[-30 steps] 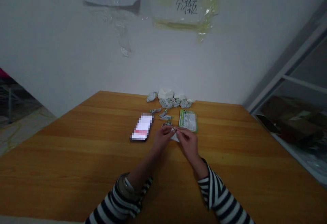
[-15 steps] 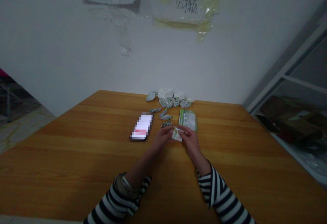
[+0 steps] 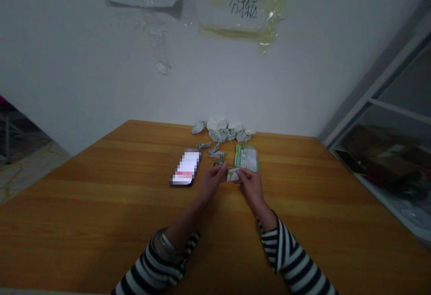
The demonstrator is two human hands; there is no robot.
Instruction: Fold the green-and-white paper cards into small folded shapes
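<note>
Between my hands, above the wooden table (image 3: 134,223), is a small white piece of paper with green and yellow print (image 3: 232,175). My left hand (image 3: 212,182) pinches its left edge. The fingers of my right hand (image 3: 251,186) are closed on its right side. Just beyond my right hand lies a flat green-and-white printed packet (image 3: 246,156), its near edge partly covered by the fingers. Past my left hand rests a small dark printed piece (image 3: 218,163), partly hidden. Several twisted paper scraps (image 3: 217,155) lie farther back.
A phone with a blurred screen (image 3: 186,168) lies left of my hands. Crumpled printed paper and white wads (image 3: 218,129) line the table's back edge by the wall (image 3: 235,88). A shelf with boxes (image 3: 377,151) stands at the right.
The paper between my hands now looks flatter and narrower. Its lower edge has risen, and my hands have shifted slightly apart. The things on the table lie as before.
</note>
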